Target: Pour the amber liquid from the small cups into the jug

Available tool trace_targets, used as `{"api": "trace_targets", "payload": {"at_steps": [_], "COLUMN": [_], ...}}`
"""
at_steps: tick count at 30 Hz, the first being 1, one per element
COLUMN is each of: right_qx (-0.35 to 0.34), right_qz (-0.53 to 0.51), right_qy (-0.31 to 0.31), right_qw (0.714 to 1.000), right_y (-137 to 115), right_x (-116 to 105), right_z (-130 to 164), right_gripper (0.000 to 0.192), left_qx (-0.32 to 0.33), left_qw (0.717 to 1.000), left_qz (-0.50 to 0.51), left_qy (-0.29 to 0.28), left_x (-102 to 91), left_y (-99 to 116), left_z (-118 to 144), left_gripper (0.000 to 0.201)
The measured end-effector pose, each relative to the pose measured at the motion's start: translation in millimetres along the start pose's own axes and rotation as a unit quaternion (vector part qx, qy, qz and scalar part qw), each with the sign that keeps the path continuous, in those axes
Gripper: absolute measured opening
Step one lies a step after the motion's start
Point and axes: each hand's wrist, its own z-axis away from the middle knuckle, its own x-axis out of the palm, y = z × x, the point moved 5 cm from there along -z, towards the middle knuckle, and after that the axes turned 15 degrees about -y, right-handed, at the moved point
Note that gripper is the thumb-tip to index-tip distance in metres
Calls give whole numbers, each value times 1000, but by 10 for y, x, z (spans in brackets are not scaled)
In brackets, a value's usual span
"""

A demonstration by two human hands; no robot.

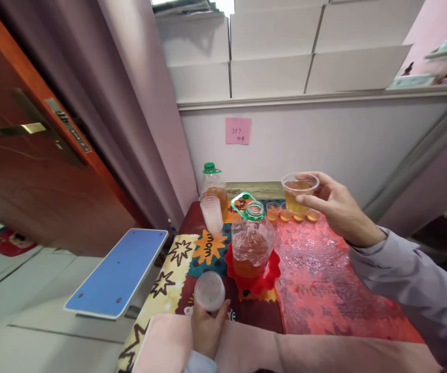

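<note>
My right hand point(337, 207) holds a clear plastic cup point(299, 192) part full of amber liquid, lifted above the far side of the table. Just below it a row of small cups point(291, 212) of the same liquid stands along the far edge. My left hand point(207, 326) grips a stack of empty frosted cups point(210, 291) near the front edge. Between my hands stands an open clear jug point(252, 241) with a green rim and a little amber liquid, on a red tray point(264, 277).
A second bottle point(213, 189) with a green cap stands at the far left, and a frosted cup stack point(212, 215) leans by it. The table has a patterned cloth point(186, 259) and red plastic sheet point(324, 280). A blue stool point(118, 272) and wooden door point(32, 171) are to the left.
</note>
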Motion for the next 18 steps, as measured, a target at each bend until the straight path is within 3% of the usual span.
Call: {"api": "trace_targets", "payload": {"at_steps": [5, 11, 18], "right_qx": [-7, 1, -3], "right_qz": [18, 76, 158], "right_qy": [-56, -95, -94], "right_qw": [998, 992, 983], "right_y": [-157, -184, -252], "right_x": [224, 327, 362], "right_z": [-92, -137, -135], "right_gripper": [56, 55, 51], "left_qx": [-18, -29, -10], "left_qw": [999, 998, 999], "left_qz": [23, 32, 26], "left_qy": [-33, -46, -34], "left_x": [6, 1, -22], "left_y": [4, 68, 126], "left_z": [-2, 12, 10], "left_gripper": [69, 65, 63]}}
